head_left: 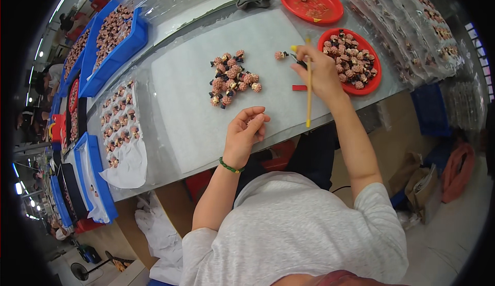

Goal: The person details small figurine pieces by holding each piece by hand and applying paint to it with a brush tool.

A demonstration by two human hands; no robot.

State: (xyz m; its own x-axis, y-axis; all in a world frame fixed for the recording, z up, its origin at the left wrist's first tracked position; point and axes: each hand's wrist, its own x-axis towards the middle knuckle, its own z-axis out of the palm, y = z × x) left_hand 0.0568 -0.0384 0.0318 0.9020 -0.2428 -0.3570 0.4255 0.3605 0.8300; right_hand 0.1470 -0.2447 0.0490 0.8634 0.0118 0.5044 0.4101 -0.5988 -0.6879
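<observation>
My left hand [249,131], with a green bracelet at its wrist, is closed at the sheet's near edge. Between its fingers a bit of something small and pinkish shows, mostly hidden. My right hand [320,72] is closed on a thin yellow stick [309,100], which points toward me. A dark, pointed tool [299,61] also shows at its fingers; its kind is unclear. Just left of those fingertips lies a single small pink-and-black figurine [280,55]. A loose pile of similar figurines [233,74] rests on the white sheet [191,126], beyond my left hand.
A red plate of figurines [356,61] sits right of my right hand, with another red plate [325,10] behind. A red strip [299,87] lies near the stick. Clear trays [407,23] are stacked at right. Blue bins [111,54] and a figurine-filled tray [121,126] stand left.
</observation>
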